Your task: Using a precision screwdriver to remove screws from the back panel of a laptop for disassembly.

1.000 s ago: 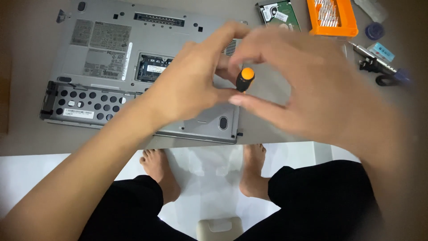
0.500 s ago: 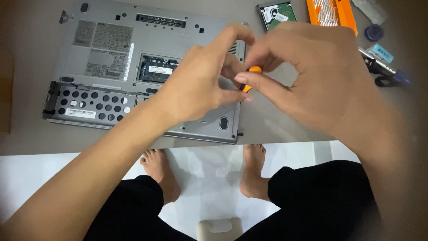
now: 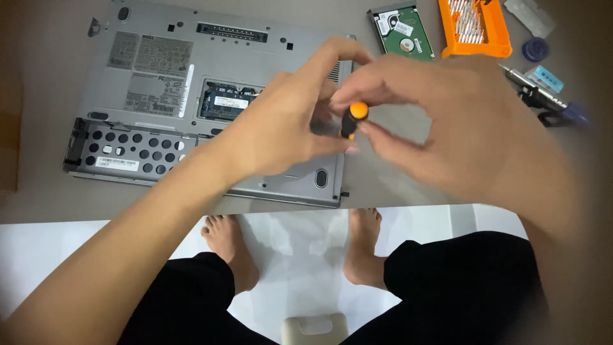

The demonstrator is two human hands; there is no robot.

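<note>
Both hands meet over the grey laptop (image 3: pixel 191 96) lying bottom-up on the grey table (image 3: pixel 396 185), memory bay uncovered. Right hand (image 3: pixel 460 128) pinches the small black screwdriver with orange cap (image 3: pixel 352 119) near its top between thumb and fingers, closed around it, likely to spin it. Left hand (image 3: pixel 287 121) curls fingers around the lower shaft, closed loosely, seemingly steadying the tip on the laptop's right side; tip hidden. Behind: bare green hard drive (image 3: pixel 401 30), orange plastic bit case (image 3: pixel 474 27), blue-handled tool (image 3: pixel 549 102), all within reach.
</note>
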